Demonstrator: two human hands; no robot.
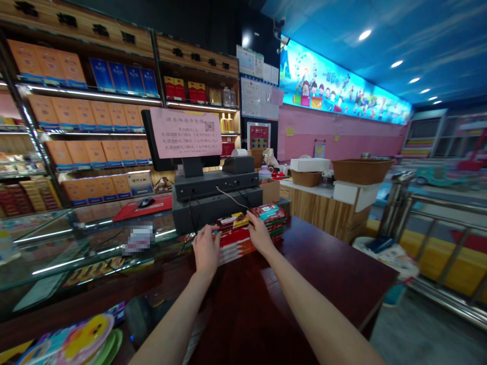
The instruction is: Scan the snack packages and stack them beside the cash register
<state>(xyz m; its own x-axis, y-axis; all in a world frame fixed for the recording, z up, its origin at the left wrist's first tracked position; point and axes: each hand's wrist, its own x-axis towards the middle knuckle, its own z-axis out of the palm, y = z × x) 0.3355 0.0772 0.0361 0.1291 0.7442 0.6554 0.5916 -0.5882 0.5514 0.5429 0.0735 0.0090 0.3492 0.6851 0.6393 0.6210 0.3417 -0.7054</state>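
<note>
My left hand [206, 252] curls its fingers round the left end of a small yellow-and-brown snack packet [236, 221]. At the packet's right end, my right hand [261, 234] has its fingers bent and pressed against it. This packet lies on top of a stack of red-and-white packs [235, 244], which rests on a dark red tabletop [304, 258]. Touching the stack on its right is a pile of brown-and-red packets [271, 214] with a teal patch on the topmost one. My fingers partly hide both ends of the held packet.
Behind the packs stands a grey cash register [216, 187] with a pink sign [185, 133] on its screen. A glass display counter [91, 241] runs along the left. Toys in packaging [83, 337] lie front left. A lined bin [390, 256] and metal railing [441, 248] stand right.
</note>
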